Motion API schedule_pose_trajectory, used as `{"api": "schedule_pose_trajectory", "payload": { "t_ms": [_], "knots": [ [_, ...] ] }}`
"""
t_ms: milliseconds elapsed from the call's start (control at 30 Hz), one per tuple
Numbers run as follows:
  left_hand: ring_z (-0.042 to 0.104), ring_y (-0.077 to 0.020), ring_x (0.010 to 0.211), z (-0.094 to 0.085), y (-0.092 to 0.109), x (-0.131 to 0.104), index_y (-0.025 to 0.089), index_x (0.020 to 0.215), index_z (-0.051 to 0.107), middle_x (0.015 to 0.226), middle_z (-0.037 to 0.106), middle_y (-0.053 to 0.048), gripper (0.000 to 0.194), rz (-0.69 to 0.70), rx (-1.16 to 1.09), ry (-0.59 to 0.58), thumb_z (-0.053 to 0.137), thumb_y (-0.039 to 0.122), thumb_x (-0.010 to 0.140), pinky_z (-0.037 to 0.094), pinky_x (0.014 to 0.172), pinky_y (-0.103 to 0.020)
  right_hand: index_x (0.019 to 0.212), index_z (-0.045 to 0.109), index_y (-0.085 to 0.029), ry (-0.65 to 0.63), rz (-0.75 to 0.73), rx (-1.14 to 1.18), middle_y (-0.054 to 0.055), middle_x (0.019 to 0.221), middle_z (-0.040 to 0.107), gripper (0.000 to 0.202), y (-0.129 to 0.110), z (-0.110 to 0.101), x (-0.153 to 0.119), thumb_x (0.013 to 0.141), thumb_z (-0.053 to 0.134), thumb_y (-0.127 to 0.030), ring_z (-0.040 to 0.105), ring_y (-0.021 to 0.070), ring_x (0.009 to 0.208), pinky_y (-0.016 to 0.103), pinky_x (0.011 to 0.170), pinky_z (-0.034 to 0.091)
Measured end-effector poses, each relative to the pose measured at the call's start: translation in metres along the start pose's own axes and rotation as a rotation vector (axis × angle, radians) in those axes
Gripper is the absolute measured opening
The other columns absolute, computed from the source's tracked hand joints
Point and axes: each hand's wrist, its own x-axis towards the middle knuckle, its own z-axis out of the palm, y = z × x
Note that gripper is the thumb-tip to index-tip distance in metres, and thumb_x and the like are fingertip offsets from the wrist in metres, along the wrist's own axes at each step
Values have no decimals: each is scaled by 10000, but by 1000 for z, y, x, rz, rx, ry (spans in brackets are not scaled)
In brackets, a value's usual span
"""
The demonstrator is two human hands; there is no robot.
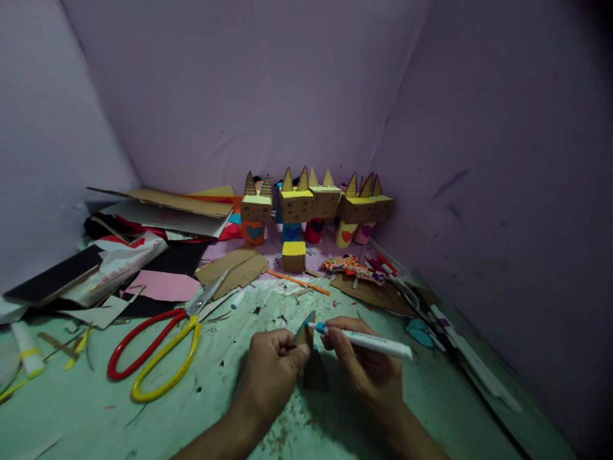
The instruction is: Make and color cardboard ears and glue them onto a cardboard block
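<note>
Near the front of the green tabletop, my left hand (275, 370) pinches a small pointed cardboard piece (310, 330) with a blue face or edge. A white marker (376, 344) with a blue collar is held in my right hand (366, 370), its tip at the cardboard's edge. Below the hands lies another dark brown cardboard piece (316, 372), partly in shadow. Beyond them is a small cardboard box (294, 257) with a yellow top. To the left, large scissors (194, 313) with one red and one yellow handle lie with their blades nearly together.
Several cardboard figures (297, 206) with box heads and pointed ears stand at the back. Stacked cardboard sheets (177, 204) and pink paper (165, 285) lie at left. Patterned fabric (352, 267), markers (387, 265) and a long black strip (474, 377) are at right.
</note>
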Motion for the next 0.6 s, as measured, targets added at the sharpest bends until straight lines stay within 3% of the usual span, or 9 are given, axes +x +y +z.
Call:
{"api": "schedule_pose_trajectory", "payload": {
  "t_ms": [333,467,533,600],
  "knots": [
    [250,-67,384,0,-3,1,192,483,445,382,328,73,236,14,-42,-10,552,360,609,151,395,-214,774,685,-189,7,48,101,26,654,662,89,-9,9,-4,776,603,-222,607,143,569,244,542,497],
    [250,-62,367,0,-2,1,202,443,401,367,319,75,191,-5,-24,20,525,283,564,137,383,-215,735,682,-183,-71,110,143,21,628,655,86,-9,8,-5,766,622,-236,580,125,517,210,455,451],
    [255,-60,354,0,0,0,202,442,402,361,323,75,194,-15,-17,28,527,292,561,139,378,-214,727,672,-187,-14,176,171,1,578,628,116,-8,6,-3,767,625,-285,550,116,474,209,433,432],
    [260,-59,337,-1,2,0,199,461,423,361,343,73,213,-21,-26,16,538,337,575,144,371,-213,788,657,-195,122,249,188,-14,564,615,152,-7,4,0,779,610,-340,553,120,482,225,467,450]
  ]
}}
